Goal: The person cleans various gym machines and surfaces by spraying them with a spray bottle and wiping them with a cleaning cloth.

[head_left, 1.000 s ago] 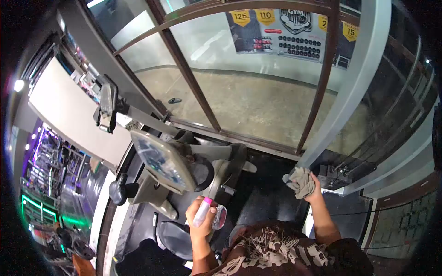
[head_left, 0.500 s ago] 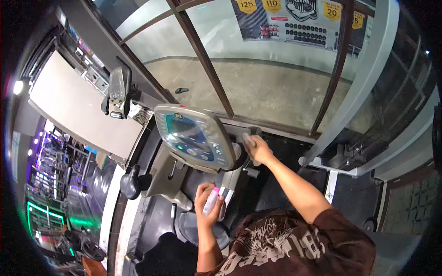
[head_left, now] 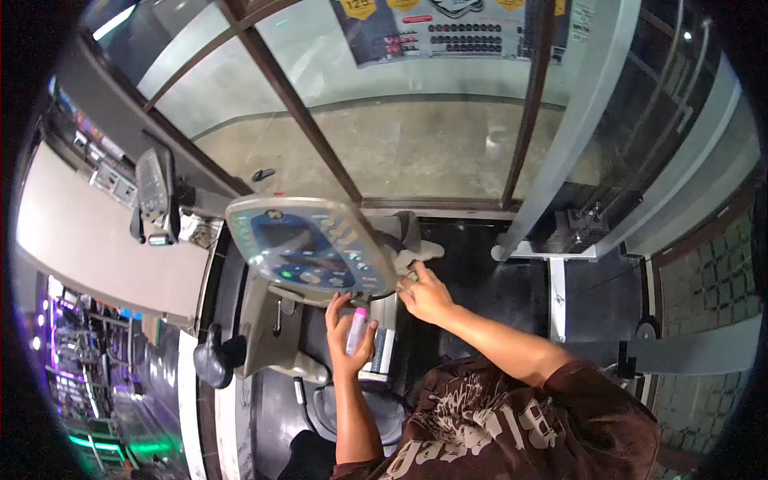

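Observation:
A grey exercise machine console (head_left: 308, 248) with a blue panel and a dark screen stands in front of me. My left hand (head_left: 349, 336) is closed round a small clear bottle with a pink cap (head_left: 356, 332), just below the console's lower edge. At the console's right edge, my right hand (head_left: 424, 294) has its fingers bent against a light grey cloth (head_left: 418, 258), which hangs partly behind the console.
A black saddle (head_left: 214, 356) is at the lower left. Another console (head_left: 154, 188) stands beside a pale panel (head_left: 104, 228). Framed glass (head_left: 400, 144) spans the front, and a weight stack (head_left: 580, 230) is at the right.
My right hand has moved down and closer to the console's right edge. My left hand has risen towards the console's lower edge with the bottle. The view has shifted to the right.

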The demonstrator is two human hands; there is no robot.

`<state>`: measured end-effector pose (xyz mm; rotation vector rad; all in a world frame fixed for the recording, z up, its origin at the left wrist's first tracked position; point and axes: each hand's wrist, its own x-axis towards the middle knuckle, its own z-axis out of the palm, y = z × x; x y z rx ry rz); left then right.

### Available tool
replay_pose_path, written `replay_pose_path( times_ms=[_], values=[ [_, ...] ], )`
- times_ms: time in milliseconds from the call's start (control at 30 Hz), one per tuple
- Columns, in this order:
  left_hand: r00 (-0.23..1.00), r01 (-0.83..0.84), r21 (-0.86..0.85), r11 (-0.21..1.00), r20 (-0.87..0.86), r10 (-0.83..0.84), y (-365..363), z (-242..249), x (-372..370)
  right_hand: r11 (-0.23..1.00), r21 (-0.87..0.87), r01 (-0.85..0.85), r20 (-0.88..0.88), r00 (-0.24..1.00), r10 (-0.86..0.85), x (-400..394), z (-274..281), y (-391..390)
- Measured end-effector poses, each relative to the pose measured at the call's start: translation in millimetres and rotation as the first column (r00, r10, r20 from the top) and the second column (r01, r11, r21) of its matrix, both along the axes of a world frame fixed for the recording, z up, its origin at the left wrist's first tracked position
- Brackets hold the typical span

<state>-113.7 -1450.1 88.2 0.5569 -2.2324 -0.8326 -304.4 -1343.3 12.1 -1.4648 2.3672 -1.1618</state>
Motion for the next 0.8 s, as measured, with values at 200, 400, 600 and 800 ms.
replay_pose_path(
  times_ms=[200, 400, 600, 800],
  values=[
    [0.994, -0.110, 0.008, 0.994, 0.003, 0.110, 6.4, -14.2, -19.9, 0.999, -0.039, -0.014, 0.049, 0.999, 0.016, -32.9, -0.5, -14.9],
    [0.952, -0.306, 0.034, 0.951, 0.016, 0.306, 13.0, -21.6, -40.8, 0.984, 0.114, -0.140, 0.252, 0.962, 0.107, -89.8, -20.3, -68.5],
    [0.928, -0.370, 0.042, 0.928, -0.016, 0.371, 19.4, -15.2, -59.0, 0.981, -0.067, -0.180, 0.233, 0.954, 0.191, -145.2, -27.2, -163.1],
    [0.894, -0.447, 0.084, 0.891, -0.003, 0.448, 22.0, -16.4, -68.5, 0.913, 0.049, -0.404, 0.287, 0.882, 0.375, -143.5, -33.2, -192.1]
  ],
)
